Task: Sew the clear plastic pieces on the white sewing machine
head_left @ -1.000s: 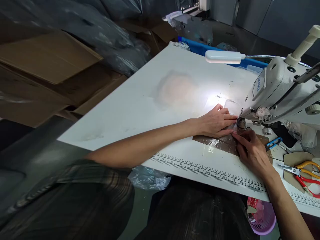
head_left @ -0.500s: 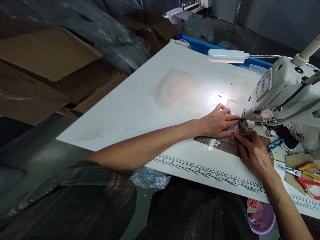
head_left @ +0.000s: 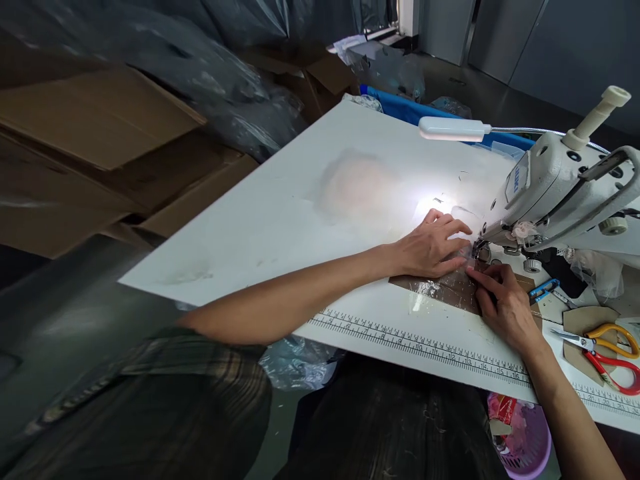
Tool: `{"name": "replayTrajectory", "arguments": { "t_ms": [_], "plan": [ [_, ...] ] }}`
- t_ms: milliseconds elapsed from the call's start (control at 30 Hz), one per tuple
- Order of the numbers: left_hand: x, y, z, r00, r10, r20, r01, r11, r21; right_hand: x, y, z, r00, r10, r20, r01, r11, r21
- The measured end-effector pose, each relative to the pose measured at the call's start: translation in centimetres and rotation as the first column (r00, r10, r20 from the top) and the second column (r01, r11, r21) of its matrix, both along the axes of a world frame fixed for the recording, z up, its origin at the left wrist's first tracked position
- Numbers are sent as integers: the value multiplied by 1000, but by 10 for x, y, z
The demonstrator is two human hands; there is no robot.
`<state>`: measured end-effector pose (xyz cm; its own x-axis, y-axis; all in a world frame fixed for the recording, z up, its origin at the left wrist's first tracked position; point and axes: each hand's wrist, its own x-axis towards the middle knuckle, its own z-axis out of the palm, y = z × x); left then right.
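Note:
Under the sewing machine a piece of sheer whitish fabric lies at the presser foot, mostly covered by my hands. My left hand rests on it with fingers apart and slightly bent, their tips just left of the needle area. In front of the foot, my right hand has thumb and index finger closed at the fabric's near edge; the exact grip is partly hidden. Beneath both hands is a brown, shiny taped patch on the white table.
A lamp lights the sewing spot. To the right lie blue thread snips, scissors with orange handles and a red-handled tool. A printed ruler edges the table. Below sits a purple basket; cardboard boxes stand left.
The view has shifted slightly, with the machine now lower and further left. My left fingers have spread and drawn back a little from the presser foot. My right hand keeps nearly the same place.

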<state>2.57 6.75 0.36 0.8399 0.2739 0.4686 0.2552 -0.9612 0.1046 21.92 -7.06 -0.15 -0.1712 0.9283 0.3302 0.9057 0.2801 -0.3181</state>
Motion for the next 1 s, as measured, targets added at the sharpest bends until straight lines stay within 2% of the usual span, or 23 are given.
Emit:
{"name": "replayTrajectory", "arguments": {
  "t_ms": [67,133,200,333,533,767,1000],
  "plan": [
    [-3,3,2,989,-146,20,147,988,-45,0,0,0,1000,-1,-15,1,1000,-4],
    [-4,4,3,956,-292,3,291,951,-99,0,0,0,1000,-3,-25,3,1000,-14],
    [-3,4,3,939,-343,-17,336,929,-153,0,0,0,1000,-7,-28,6,1000,-24],
    [0,3,0,955,-296,-33,285,939,-193,1,0,-1,1000,-11,-29,10,1000,-27],
    [1,1,-1,966,-259,-4,256,955,-151,2,0,-3,1000,2,-24,-3,1000,-30],
    [1,0,-1,949,-312,-36,305,943,-130,1,0,-1,1000,4,-28,-5,999,-34],
    [-1,-2,8,945,-308,-112,294,947,-130,0,-1,-4,999,-17,51,18,999,-30]
  ]
}}
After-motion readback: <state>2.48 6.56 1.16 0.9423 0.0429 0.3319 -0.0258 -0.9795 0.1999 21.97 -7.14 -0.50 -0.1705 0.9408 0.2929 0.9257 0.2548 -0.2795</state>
